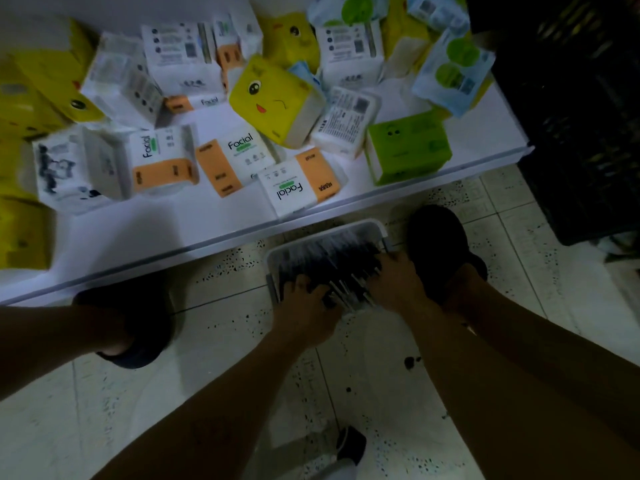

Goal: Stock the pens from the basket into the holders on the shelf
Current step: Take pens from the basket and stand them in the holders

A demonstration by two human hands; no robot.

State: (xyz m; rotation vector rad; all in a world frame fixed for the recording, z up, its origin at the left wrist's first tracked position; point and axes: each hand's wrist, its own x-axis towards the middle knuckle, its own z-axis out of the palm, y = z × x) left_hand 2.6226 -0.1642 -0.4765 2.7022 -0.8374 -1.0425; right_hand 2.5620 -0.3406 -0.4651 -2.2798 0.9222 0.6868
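Head view, looking down at the floor. A pale basket point(325, 265) sits on the tiled floor just below the edge of a white shelf point(145, 237), filled with a dense heap of dark pens point(332, 261). The left hand point(304, 306) curls its fingers around a bundle of pens at the near rim; the right hand point(394, 282) presses among the pens, its grip unclear. Tissue packs point(249, 98) cover the shelf. No pen holders are visible. The basket looks full, so stocking appears barely begun.

glossy tissue packs point(265, 100) — speckled floor tiles point(225, 327)
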